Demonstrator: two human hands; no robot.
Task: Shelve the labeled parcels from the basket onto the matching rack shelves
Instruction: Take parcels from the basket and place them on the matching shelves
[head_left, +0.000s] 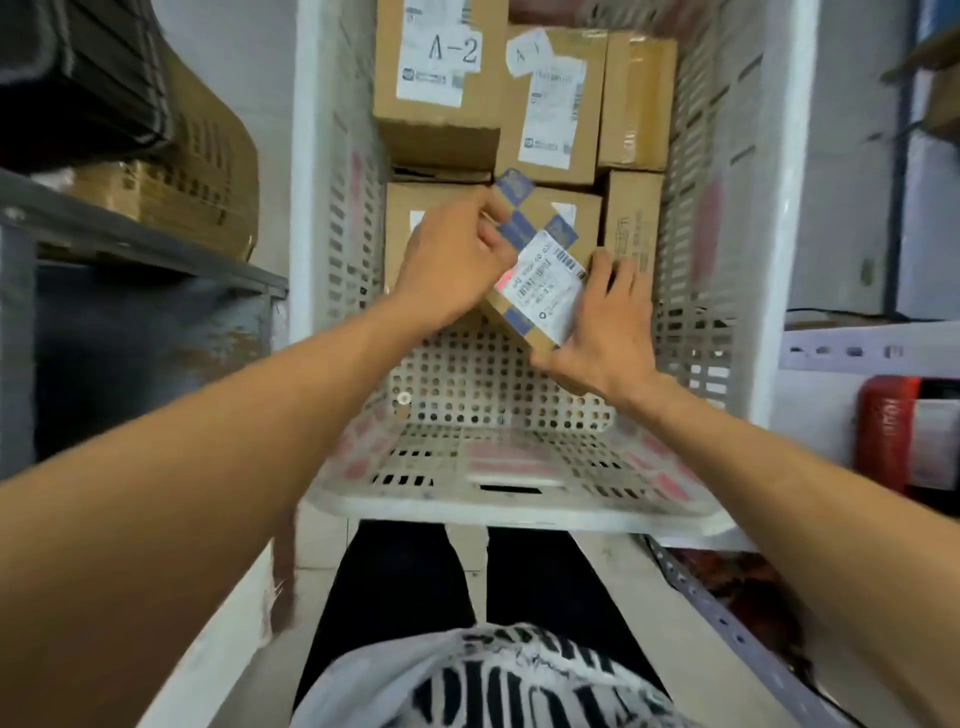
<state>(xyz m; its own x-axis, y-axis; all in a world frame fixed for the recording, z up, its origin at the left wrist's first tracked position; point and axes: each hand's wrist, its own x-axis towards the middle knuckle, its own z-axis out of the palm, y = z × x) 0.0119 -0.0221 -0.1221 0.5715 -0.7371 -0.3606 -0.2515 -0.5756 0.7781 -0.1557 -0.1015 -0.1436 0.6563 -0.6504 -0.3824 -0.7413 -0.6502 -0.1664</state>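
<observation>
1. The small parcel (540, 270), a brown box with blue tape strips and a white barcode label, is held tilted above the floor of the white basket (498, 512), just near of the remaining stack.
2. The left hand (457, 260) is at the parcel's 10 o'clock side, its fingers curled round the far-left edge and gripping it.
3. The right hand (608, 322) is at the parcel's 4 o'clock corner. Its fingers lie nearly straight and spread against the right side, and the thumb runs along the near edge, so it props the parcel more than it clasps it.
4. No shelf code can be read on the parcel's label; the print is too small.
5. At 12 o'clock from the parcel, at the basket's far end, sits a box marked A-2 (441, 67). At 1 o'clock is a box that seems to be marked A-1 (550, 104).
6. At least three more plain boxes are packed round them: one at 2 o'clock (636, 104), one at 3 o'clock (631, 223), and one partly under the left hand (410, 218).
7. The near half of the basket floor shows bare mesh, so the job looks partly done, though this is only a guess.
8. Nothing from the basket can be seen placed on the grey shelf (130, 234) at 9 o'clock or the white rack rail (857, 348) at 3 o'clock.
9. Left to do: read this parcel's code, shelve it, then clear the five or so boxes at the far end.
</observation>
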